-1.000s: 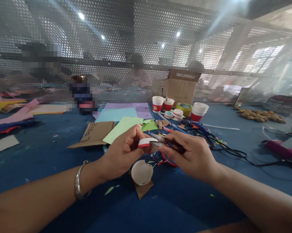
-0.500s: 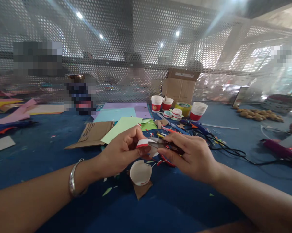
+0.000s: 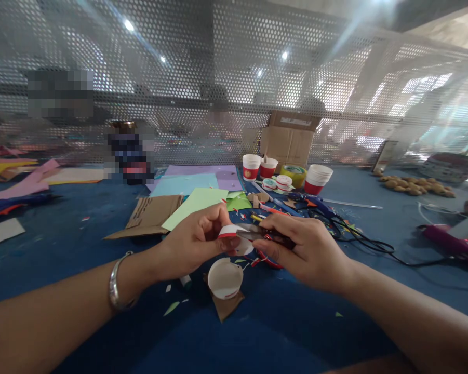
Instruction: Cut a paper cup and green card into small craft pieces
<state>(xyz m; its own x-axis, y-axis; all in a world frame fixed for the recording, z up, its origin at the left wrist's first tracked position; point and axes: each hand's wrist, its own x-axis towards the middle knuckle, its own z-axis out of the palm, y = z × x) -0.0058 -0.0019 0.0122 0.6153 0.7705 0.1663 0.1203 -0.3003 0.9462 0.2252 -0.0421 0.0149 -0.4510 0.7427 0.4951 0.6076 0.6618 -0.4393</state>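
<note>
Perforated screening (image 3: 179, 52) stands at 12 o'clock behind a blue bench (image 3: 140, 337). Pinched between the left hand's (image 3: 198, 232) thumb and fingers, a curled red-and-white paper piece (image 3: 228, 231) sits at 3 o'clock from that hand, its long axis running roughly 9 to 3. From the right hand (image 3: 306, 246) it lies at 9 o'clock, beyond the fingers, so the left hand is nearer. Clamped around scissors (image 3: 250, 233), the right hand points their blades towards 9 o'clock, meeting the paper's right end; whether the blades are parted is too small to tell. At 6 o'clock from the paper sits a pale cut cup (image 3: 225, 279).
</note>
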